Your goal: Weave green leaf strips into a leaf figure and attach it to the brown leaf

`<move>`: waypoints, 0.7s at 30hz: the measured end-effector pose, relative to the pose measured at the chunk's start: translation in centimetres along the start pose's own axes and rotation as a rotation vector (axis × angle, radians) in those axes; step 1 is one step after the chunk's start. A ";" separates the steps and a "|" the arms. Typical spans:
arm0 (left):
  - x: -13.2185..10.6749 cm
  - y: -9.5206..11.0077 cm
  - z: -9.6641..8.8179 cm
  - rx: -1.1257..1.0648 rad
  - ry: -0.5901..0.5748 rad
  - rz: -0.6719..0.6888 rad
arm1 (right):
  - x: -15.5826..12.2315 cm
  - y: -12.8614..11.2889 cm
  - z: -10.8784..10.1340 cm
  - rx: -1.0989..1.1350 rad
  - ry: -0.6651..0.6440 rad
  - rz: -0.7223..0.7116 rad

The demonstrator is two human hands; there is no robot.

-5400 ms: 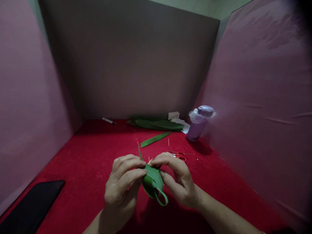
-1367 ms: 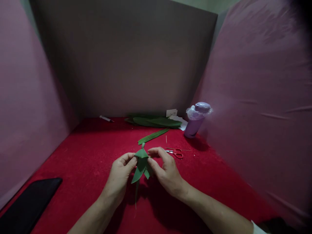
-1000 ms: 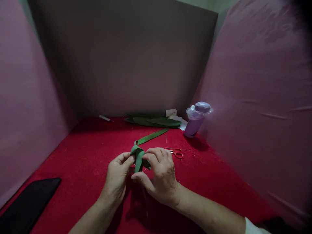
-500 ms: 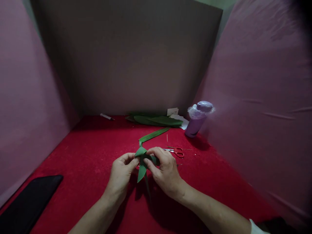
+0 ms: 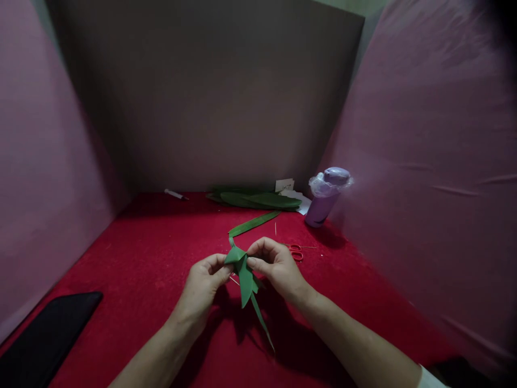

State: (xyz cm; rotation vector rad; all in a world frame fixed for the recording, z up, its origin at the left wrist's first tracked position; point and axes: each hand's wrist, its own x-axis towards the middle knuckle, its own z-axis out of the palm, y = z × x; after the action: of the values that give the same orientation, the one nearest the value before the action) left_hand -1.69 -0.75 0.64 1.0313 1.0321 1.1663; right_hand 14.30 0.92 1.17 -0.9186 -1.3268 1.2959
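Both my hands hold a folded green leaf piece (image 5: 243,272) just above the red cloth (image 5: 153,253) in the middle of the view. My left hand (image 5: 204,285) pinches its left side with thumb and fingers closed. Fingers curled, my right hand (image 5: 277,265) pinches the right side. A thin pointed strip of the leaf hangs down and to the right below the hands. A small pale stick shows between the hands under the fold.
A loose green leaf strip (image 5: 253,223) lies beyond the hands, with a pile of leaves (image 5: 258,200) at the back wall. Red-handled scissors (image 5: 297,251) lie right of my right hand. A lilac bottle (image 5: 326,197), a pen (image 5: 176,194) and a black slab (image 5: 44,339) are also here.
The hands have turned and reworked the leaf piece in place; its long tip now hangs down to the right. My right hand has moved from over the fold to its right side.
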 end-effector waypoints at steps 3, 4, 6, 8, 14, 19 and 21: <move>0.0 -0.1 -0.1 0.012 -0.032 0.002 | -0.1 -0.2 -0.2 0.092 -0.028 0.089; 0.0 -0.1 -0.2 0.021 -0.032 0.006 | -0.1 -0.2 -0.2 0.116 -0.034 0.115; 0.1 0.0 -0.1 0.032 0.002 0.031 | -0.3 -0.2 -0.1 0.142 -0.037 0.144; 0.1 0.2 0.0 0.021 0.050 0.064 | -0.3 -0.1 0.0 0.144 -0.028 0.139; 0.1 0.5 0.0 0.059 0.062 0.088 | -0.2 0.3 0.2 0.107 0.006 0.070; -0.1 0.3 -0.1 0.081 0.016 0.049 | -0.4 0.2 0.3 0.030 0.035 0.028; -0.1 0.4 0.0 0.086 0.019 0.045 | -0.5 0.1 0.4 0.020 0.032 0.040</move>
State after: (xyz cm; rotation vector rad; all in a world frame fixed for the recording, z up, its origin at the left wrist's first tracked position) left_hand -1.80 -0.83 1.04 1.1175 1.0865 1.1785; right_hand 14.02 0.41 1.00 -0.9526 -1.2744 1.3175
